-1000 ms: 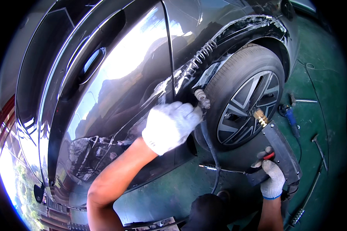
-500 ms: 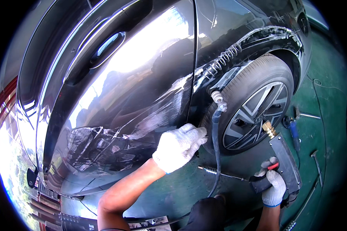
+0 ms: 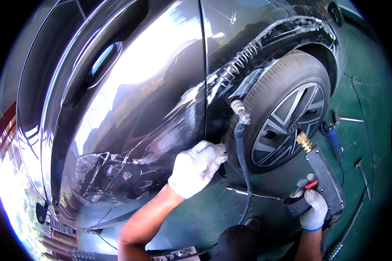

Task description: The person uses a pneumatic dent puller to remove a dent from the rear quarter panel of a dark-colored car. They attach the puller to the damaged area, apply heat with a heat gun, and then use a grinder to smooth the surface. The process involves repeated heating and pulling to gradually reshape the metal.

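Observation:
My right hand (image 3: 312, 209), in a white knit glove, grips a black pistol-style tool (image 3: 326, 176) with a brass nozzle-like tip and a red trigger. The tip points up toward the car's wheel (image 3: 287, 117). My left hand (image 3: 197, 168), gloved too, is closed beside the rear edge of the dark car door (image 3: 161, 104), fingers curled together; whatever they may hold is too small to make out. Scraped, bare-metal patches mark the door. A wavy wire (image 3: 243, 58) runs along the dented panel above the tyre. A metal clamp on a thick cable (image 3: 244, 161) is fixed to the wheel-arch edge.
On the green floor (image 3: 357, 56) lie a thin metal rod (image 3: 252, 193), a blue-handled power tool (image 3: 334, 141), a hammer (image 3: 348, 118), and another long-handled tool (image 3: 363, 178) with a bar near it. A thin cord (image 3: 369, 130) trails along the right side.
The view has shifted slightly, so the car sits a little further left and the floor tools lower. Both hands keep nearly the same pose, and the black tool stays in my right hand.

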Tool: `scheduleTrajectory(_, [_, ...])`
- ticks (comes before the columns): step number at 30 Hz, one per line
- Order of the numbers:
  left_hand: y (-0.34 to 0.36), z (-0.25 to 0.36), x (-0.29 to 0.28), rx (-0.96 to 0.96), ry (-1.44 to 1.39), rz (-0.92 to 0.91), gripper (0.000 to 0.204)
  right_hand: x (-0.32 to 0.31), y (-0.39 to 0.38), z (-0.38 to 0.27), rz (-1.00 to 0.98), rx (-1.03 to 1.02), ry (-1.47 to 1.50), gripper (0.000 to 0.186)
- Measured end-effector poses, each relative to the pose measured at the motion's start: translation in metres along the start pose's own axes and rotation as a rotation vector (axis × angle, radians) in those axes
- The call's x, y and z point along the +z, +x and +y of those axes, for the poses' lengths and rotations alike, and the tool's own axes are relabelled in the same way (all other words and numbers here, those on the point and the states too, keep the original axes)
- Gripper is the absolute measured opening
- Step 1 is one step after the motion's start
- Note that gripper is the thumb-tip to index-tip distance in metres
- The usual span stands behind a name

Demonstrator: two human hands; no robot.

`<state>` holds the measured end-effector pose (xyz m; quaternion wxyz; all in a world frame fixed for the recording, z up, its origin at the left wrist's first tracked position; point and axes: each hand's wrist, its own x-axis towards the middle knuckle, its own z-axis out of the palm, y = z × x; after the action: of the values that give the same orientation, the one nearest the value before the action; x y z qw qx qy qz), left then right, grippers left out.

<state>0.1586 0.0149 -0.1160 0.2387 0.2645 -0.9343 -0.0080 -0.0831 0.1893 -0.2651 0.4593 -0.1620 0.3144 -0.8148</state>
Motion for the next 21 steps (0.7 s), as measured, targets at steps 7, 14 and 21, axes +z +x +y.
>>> scheduleTrajectory(7, [-0.018, -0.008, 0.012, -0.055, -0.034, -0.022, 0.013, -0.013, -0.003, 0.019, 0.008, 0.044, 0.006, 0.054])
scheduleTrajectory(14, [-0.067, 0.055, 0.039, -0.673, -0.918, -0.044, 0.019, -0.076, 0.055, 0.017, -0.018, 0.138, 0.289, 0.045])
scheduleTrajectory(21, [-0.124, 0.135, 0.092, -0.705, -1.514, -0.219, 0.035, -0.262, 0.100, 0.024, 0.594, 0.363, -0.146, 0.021])
